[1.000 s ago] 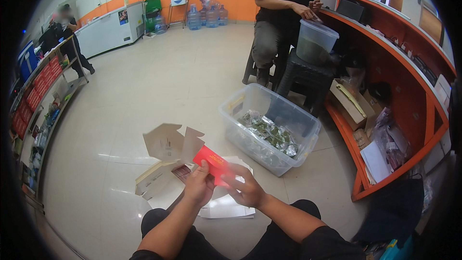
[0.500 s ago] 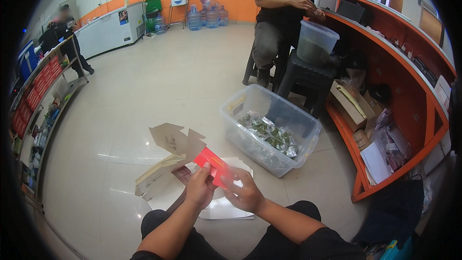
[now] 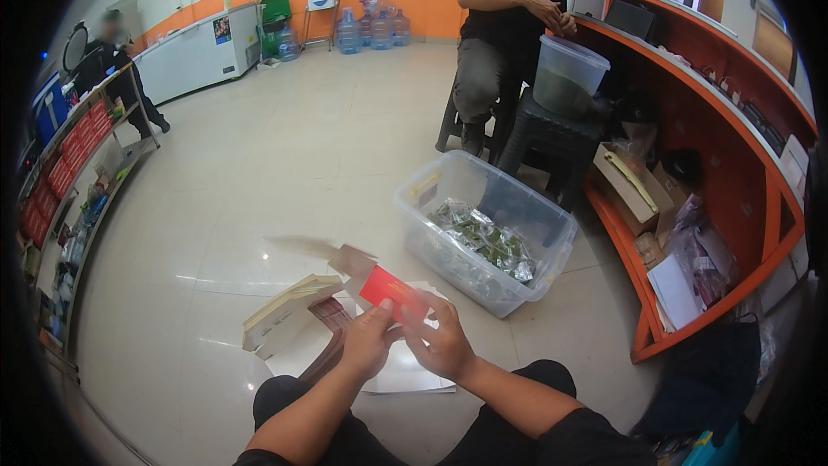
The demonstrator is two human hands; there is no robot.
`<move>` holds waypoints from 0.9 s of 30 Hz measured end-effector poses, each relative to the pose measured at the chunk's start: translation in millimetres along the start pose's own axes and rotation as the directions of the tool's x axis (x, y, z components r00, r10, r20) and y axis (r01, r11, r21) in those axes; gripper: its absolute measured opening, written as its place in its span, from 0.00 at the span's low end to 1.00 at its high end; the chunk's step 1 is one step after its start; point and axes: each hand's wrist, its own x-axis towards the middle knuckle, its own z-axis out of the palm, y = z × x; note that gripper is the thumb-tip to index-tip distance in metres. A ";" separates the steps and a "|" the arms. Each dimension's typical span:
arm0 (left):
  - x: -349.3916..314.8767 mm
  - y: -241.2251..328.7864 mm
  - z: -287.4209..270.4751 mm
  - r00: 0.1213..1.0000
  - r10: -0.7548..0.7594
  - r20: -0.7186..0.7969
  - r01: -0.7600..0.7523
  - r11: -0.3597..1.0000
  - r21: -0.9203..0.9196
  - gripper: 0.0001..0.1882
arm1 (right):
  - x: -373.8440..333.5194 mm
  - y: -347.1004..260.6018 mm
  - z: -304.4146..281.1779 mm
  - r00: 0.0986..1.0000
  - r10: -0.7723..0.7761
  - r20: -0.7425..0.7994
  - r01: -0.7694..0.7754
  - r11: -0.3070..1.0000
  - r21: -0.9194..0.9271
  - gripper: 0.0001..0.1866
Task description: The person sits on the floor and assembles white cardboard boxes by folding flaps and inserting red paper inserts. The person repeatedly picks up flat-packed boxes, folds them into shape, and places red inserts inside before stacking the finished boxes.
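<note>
A thin red card carton (image 3: 385, 286), partly unfolded, is between my hands above my knees. Its pale flaps stick out from the far left end and are smeared by motion. My left hand (image 3: 369, 343) grips its near edge, with the thumb pressed on the red face. My right hand (image 3: 438, 341) is closed round the right end, fingers bent against the panel; that end is blurred. Below, a stack of flat cream card blanks (image 3: 289, 311) lies on the left, beside a bundle of dark red pieces (image 3: 330, 314). White sheets (image 3: 410, 375) lie under my hands.
A clear plastic tub (image 3: 535, 289) holding silver-and-green packets stands ahead right. Beyond it, a seated person (image 3: 509, 26) works over a translucent bucket (image 3: 569, 69) on a black stool (image 3: 548, 142). An orange shelf unit (image 3: 763, 233) lines the right, a stocked rack (image 3: 82, 177) the left.
The red carton has moved slightly right and turned, its pale flaps swinging. My left hand has shifted a little right with it; my right hand stays near the same place.
</note>
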 end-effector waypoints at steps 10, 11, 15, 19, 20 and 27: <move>4.9 27.3 -15.1 0.998 -0.055 -0.017 0.049 0.655 0.754 0.17 | 6.4 25.9 -9.2 0.874 0.350 0.338 -0.478 0.746 0.464 0.34; 2.4 35.8 -17.1 0.987 -0.144 -0.068 0.129 0.474 0.871 0.17 | 7.0 35.2 -8.8 0.874 0.377 0.306 -0.482 0.758 0.439 0.32; -9.3 39.3 -12.4 0.945 -0.265 0.193 -0.146 0.188 0.971 0.20 | 2.5 67.2 5.7 0.826 0.498 0.265 -0.563 0.707 0.428 0.20; -4.8 22.9 -15.2 0.964 -0.200 0.172 -0.120 0.249 0.961 0.23 | -3.5 85.3 18.1 0.763 0.489 0.422 -0.645 0.614 0.455 0.15; -1.0 20.0 -18.6 0.974 -0.157 0.162 -0.119 0.250 0.961 0.23 | -3.3 88.4 18.6 0.731 0.483 0.482 -0.681 0.567 0.463 0.15; 4.2 11.6 -31.1 1.000 -0.013 0.005 0.000 0.315 0.949 0.24 | -0.1 75.7 18.3 0.756 0.426 0.497 -0.628 0.687 0.367 0.15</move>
